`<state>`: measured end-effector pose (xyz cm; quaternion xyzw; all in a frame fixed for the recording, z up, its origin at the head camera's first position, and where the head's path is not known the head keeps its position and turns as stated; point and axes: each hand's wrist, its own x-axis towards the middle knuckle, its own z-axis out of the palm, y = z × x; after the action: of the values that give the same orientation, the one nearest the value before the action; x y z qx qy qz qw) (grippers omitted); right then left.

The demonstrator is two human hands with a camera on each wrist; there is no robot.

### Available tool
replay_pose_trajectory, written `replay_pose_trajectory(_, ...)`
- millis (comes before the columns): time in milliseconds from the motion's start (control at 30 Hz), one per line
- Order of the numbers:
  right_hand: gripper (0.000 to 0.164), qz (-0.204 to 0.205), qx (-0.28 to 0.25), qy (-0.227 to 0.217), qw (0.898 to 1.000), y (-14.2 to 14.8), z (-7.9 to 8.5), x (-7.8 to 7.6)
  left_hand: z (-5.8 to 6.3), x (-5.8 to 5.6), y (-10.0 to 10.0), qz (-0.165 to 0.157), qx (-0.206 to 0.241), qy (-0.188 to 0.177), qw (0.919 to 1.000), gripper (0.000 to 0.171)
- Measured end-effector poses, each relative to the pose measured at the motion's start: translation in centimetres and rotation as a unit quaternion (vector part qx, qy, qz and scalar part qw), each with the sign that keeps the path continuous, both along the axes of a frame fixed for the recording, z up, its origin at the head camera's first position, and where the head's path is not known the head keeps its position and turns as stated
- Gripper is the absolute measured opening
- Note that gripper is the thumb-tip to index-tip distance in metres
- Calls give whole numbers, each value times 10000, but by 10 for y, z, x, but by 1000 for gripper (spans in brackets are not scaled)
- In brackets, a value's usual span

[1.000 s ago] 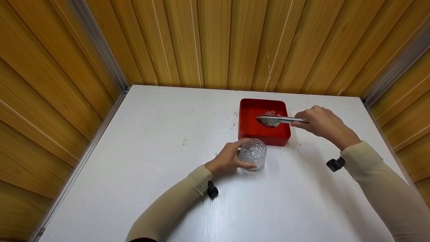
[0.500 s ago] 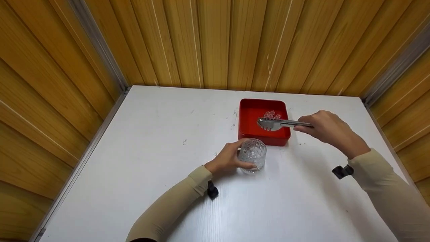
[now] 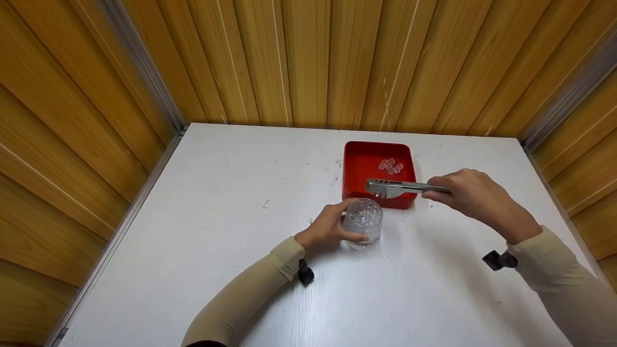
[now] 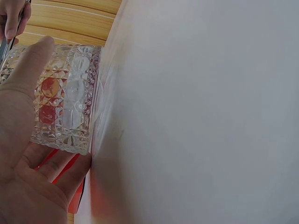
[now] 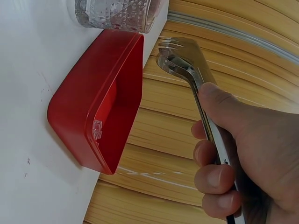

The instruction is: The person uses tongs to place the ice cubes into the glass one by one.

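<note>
My left hand (image 3: 328,227) grips a clear cut-glass tumbler (image 3: 365,221), thumb on the near side and fingers round the far side. The tumbler (image 4: 65,98) stands upright on the white table. Metal serving tongs (image 3: 405,186) are in my right hand (image 3: 475,198), their head over the front part of a red square box (image 3: 378,201), close to the tumbler's rim. In the right wrist view the fingers wrap round the tongs (image 5: 198,86), whose tips lie near each other; I cannot tell whether they pinch anything. Several small clear ice-like pieces (image 3: 390,166) lie inside the box.
The white table (image 3: 231,193) carries dark scuff marks. Wood-patterned panels (image 3: 308,62) close in the back and both sides, with metal posts (image 3: 144,62) at the corners.
My right hand has brought the tongs back towards me, from the middle of the red box to its front side. The clear pieces show more fully. My left hand and the tumbler stay put.
</note>
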<state>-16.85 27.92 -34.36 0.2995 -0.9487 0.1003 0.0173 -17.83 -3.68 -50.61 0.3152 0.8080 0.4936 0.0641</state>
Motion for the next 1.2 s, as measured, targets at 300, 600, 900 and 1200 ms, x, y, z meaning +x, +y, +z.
replay_pose_trajectory(300, 13, 322, -63, 310, 9990, -4, -4, 17, 0, -1, 0, 3, -108, 163, 9998, 83)
replay_pose_trajectory(600, 10, 447, -72, 382, 9982, -7, -8, 22, -1, -1, -1, -28, -87, 160, 9998, 82)
replay_pose_trajectory(900, 9, 413, -114, 240, 9988, -8, -9, 23, 0, -1, -2, -35, -148, 163, 9998, 83)
replay_pose_trajectory(1200, 13, 426, -39, 337, 9985, -9, -12, 21, 2, 0, -3, -39, -89, 81, 9999, 83)
